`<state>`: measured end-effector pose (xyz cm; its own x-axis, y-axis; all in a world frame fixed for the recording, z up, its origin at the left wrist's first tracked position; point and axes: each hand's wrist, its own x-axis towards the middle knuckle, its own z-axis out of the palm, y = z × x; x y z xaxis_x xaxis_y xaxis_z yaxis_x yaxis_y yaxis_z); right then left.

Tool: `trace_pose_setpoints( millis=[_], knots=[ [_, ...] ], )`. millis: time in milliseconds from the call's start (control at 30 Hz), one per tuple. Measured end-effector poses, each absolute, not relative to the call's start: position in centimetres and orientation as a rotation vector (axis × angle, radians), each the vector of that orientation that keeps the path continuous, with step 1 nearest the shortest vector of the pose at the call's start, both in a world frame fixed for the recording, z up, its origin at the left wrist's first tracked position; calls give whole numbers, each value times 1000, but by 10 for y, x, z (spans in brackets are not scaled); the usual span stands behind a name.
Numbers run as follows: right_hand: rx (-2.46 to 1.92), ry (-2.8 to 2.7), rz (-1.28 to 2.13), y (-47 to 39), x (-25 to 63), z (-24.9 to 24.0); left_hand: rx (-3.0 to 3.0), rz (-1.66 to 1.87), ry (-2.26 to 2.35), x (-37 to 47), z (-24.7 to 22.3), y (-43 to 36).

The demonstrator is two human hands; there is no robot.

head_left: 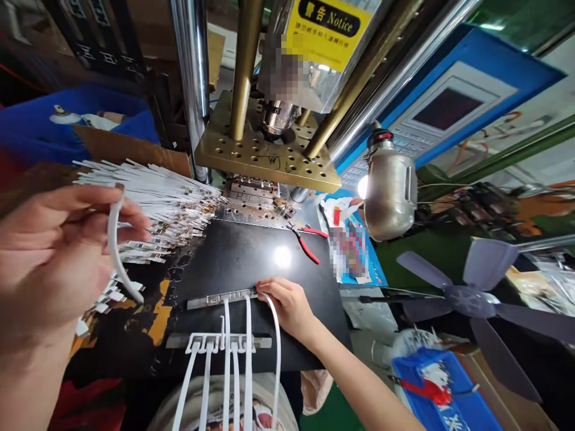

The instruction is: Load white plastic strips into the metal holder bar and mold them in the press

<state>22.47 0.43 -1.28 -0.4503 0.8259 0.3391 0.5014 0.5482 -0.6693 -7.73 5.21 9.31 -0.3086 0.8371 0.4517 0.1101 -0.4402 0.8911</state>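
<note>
Raised at the left, my left hand (58, 251) pinches a short bent length of white flat cable (117, 251). My right hand (287, 302) is at the right end of a narrow metal bar fixture (202, 302), its fingers closed on the end of a white cable (275, 329) that curves down toward my lap. Two more white cables (248, 359) hang from that bar. Nearer to me lies a second metal bar (263, 342), carrying a white moulded piece (197, 342) with several cables attached. My right fingertips partly hide the cable end.
A press with a brass plate (269, 158) stands over a metal die (254, 197). Red-handled pliers (309, 248) lie on the black table (242, 251). White cables are piled (153, 191) at left. A lamp (390, 191) and a fan (469, 299) occupy the right side.
</note>
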Motion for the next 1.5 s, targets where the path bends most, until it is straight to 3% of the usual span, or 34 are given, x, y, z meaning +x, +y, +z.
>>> trace_pose_setpoints(
  millis=[100,267,433,933,1200,1500],
  knots=[
    [-1033,-2222,556,4,225,-15,1388,1676,1145,-79,68,44],
    [-1028,-2226,476,1,223,-18,2007,1279,1161,-68,13,11],
    [-1037,-2296,387,0,220,-16,2294,1052,1081,-55,-14,-5],
    [-1054,-2300,328,0,219,-24,2530,1012,1000,-50,-20,10],
    [-1130,-2418,464,8,227,-18,2639,866,925,-53,-16,18],
    [-1260,-2654,129,31,244,-6,2862,247,1289,-48,-1,41]
  ],
)
